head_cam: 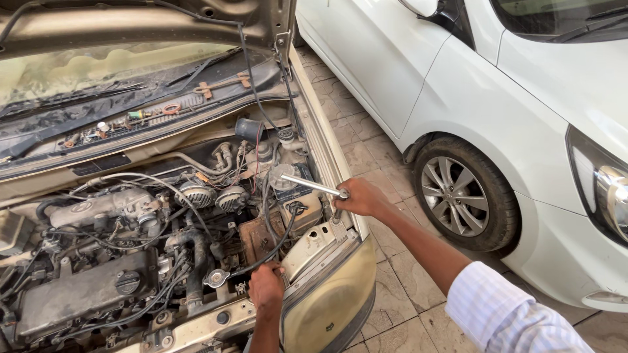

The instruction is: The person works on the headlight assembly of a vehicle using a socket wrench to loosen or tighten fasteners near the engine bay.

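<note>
With the right hand (362,197) gripping the ratchet wrench (314,185) squarely, the left hand (266,287), curled shut, steadied the headlight (324,287).

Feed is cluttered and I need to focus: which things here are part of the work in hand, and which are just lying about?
In hand:
right hand gripping the ratchet wrench
left hand at the headlight edge

Lying about:
spanners and small parts on the cowl
white car alongside
radiator cap
</note>
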